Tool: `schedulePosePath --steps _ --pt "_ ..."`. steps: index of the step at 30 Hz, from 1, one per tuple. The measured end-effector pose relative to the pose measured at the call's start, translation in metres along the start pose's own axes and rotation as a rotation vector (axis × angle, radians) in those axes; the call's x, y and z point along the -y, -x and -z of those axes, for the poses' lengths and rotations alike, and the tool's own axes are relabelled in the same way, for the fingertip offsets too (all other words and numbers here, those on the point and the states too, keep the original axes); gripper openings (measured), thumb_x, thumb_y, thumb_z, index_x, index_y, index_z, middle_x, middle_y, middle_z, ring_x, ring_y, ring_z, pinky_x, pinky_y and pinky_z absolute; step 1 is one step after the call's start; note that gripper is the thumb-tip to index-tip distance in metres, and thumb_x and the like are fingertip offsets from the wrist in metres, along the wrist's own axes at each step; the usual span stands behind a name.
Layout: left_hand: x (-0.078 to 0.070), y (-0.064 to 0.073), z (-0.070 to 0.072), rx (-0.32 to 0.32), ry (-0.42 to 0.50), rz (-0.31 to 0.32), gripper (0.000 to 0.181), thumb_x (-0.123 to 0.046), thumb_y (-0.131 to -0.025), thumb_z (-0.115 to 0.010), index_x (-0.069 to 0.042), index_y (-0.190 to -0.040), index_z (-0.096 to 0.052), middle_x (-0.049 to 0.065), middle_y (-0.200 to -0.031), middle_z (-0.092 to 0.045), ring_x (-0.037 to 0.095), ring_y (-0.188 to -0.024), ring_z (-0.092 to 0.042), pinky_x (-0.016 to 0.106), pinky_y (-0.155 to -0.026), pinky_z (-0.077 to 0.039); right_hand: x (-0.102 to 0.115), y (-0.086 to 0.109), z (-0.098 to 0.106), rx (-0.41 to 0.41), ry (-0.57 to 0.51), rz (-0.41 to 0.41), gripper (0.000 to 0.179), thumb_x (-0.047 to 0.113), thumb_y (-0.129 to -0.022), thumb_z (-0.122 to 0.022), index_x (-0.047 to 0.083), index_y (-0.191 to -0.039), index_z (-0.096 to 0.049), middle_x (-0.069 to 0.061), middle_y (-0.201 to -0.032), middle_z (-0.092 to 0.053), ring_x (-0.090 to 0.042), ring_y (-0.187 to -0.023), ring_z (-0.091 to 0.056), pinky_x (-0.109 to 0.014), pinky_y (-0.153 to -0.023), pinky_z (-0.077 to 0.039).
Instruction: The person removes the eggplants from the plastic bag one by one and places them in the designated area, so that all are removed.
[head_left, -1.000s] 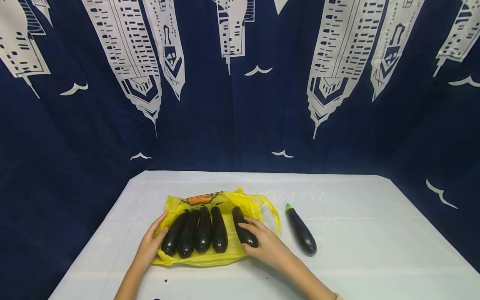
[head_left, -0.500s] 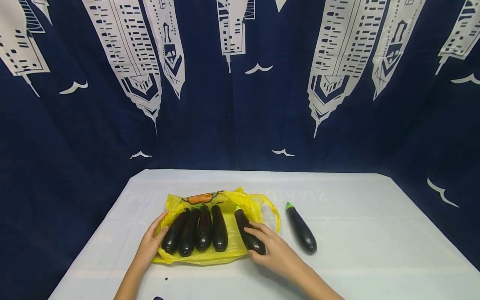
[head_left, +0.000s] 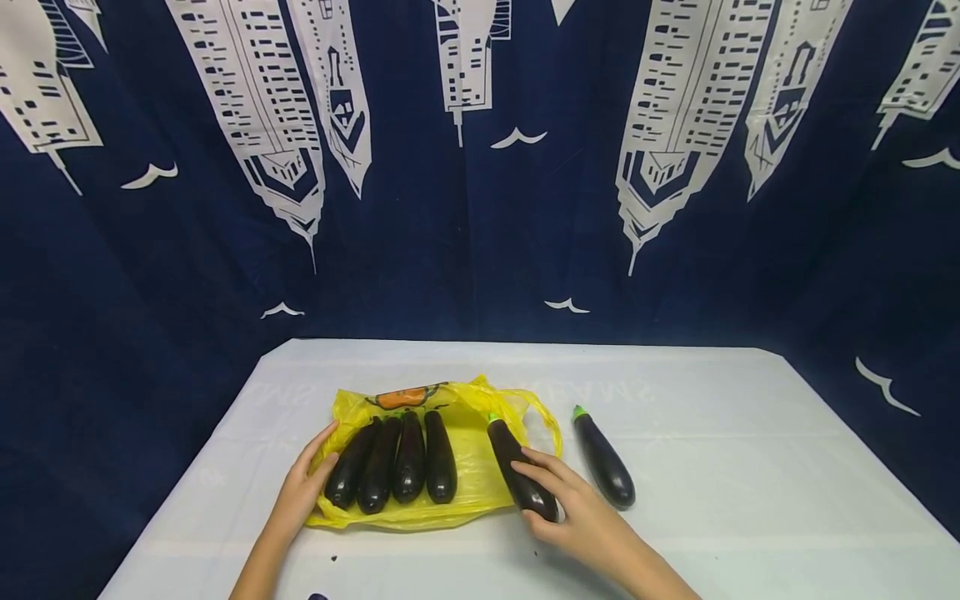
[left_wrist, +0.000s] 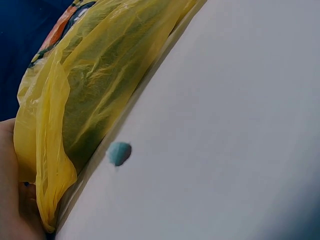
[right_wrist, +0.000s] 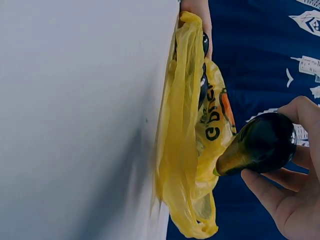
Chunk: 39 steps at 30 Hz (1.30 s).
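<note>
My right hand (head_left: 573, 508) grips a dark eggplant (head_left: 521, 471) with a green tip, thumb on one side and fingers on the other. In the right wrist view this eggplant (right_wrist: 265, 142) is raised off the table at the bag's right end. At the left end of a yellow plastic bag (head_left: 476, 467), my left hand (head_left: 302, 487) holds the bag's edge. In the left wrist view only part of that hand (left_wrist: 15, 200) shows beside the bag's folds. Several eggplants (head_left: 408, 458) lie side by side in the bag's open mouth.
Another eggplant (head_left: 603, 458) lies on the white table (head_left: 750, 467) to the right of the bag, just beyond my right hand. Small dark specks and a dark object (head_left: 318, 596) are near the front edge. A navy patterned curtain (head_left: 465, 250) hangs behind the table.
My right hand has drawn its eggplant to the right and toward me, from inside the bag to its right edge. The left hand, the bag and the other eggplants have hardly moved.
</note>
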<state>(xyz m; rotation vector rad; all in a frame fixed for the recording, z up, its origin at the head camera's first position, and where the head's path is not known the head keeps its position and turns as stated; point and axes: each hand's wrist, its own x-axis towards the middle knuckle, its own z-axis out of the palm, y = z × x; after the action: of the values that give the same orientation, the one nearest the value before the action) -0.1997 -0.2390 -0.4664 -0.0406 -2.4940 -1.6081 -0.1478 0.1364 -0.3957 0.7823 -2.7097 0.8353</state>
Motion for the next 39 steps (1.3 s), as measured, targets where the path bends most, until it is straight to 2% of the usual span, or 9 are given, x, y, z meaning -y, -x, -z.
schedulePosePath --steps 5,12,23,31,39 --pt "0.001 -0.001 -0.001 0.0 0.012 -0.003 0.049 -0.033 -0.094 -0.046 -0.017 -0.139 -0.036 0.011 -0.147 -0.029 0.035 -0.137 -0.02 0.063 -0.106 -0.016 -0.005 0.007 0.007 -0.052 0.031 0.033 0.052 0.02 -0.078 -0.068 0.027 -0.127 -0.051 0.005 -0.138 -0.044 -0.024 -0.12 -0.051 -0.042 -0.085 -0.051" --pt "0.001 -0.001 -0.001 0.006 0.012 -0.009 0.048 -0.034 -0.095 -0.045 -0.017 -0.139 -0.036 0.012 -0.147 -0.03 0.036 -0.136 -0.02 0.063 -0.106 -0.017 -0.012 0.012 0.023 -0.081 0.035 -0.036 0.052 0.02 -0.078 -0.069 0.031 -0.125 -0.052 0.005 -0.137 -0.046 -0.027 -0.118 -0.051 -0.049 -0.084 -0.05" --pt "0.0 -0.002 -0.001 0.005 0.014 -0.001 0.048 -0.034 -0.095 -0.045 -0.017 -0.139 -0.036 0.014 -0.147 -0.029 0.036 -0.136 -0.02 0.063 -0.106 -0.017 -0.03 0.01 0.048 -0.117 0.016 -0.082 0.049 0.02 -0.081 -0.066 0.027 -0.127 -0.051 -0.001 -0.138 -0.043 -0.037 -0.118 -0.05 -0.048 -0.079 -0.053" --pt "0.0 0.0 0.0 0.004 0.016 0.0 0.048 -0.033 -0.095 -0.046 -0.016 -0.139 -0.037 0.012 -0.147 -0.03 0.035 -0.136 -0.02 0.061 -0.107 -0.017 -0.054 0.008 0.06 -0.128 0.056 -0.161 0.05 0.021 -0.083 -0.063 0.021 -0.131 -0.048 -0.007 -0.14 -0.041 -0.041 -0.121 -0.044 -0.061 -0.087 -0.044" --pt "0.0 -0.001 0.001 0.004 0.008 -0.005 0.048 -0.033 -0.095 -0.046 -0.016 -0.139 -0.037 0.012 -0.147 -0.03 0.035 -0.136 -0.021 0.061 -0.107 -0.017 -0.081 0.006 0.063 -0.107 0.043 -0.243 0.051 0.021 -0.084 -0.06 0.021 -0.133 -0.045 -0.009 -0.142 -0.038 -0.043 -0.125 -0.039 -0.066 -0.089 -0.038"
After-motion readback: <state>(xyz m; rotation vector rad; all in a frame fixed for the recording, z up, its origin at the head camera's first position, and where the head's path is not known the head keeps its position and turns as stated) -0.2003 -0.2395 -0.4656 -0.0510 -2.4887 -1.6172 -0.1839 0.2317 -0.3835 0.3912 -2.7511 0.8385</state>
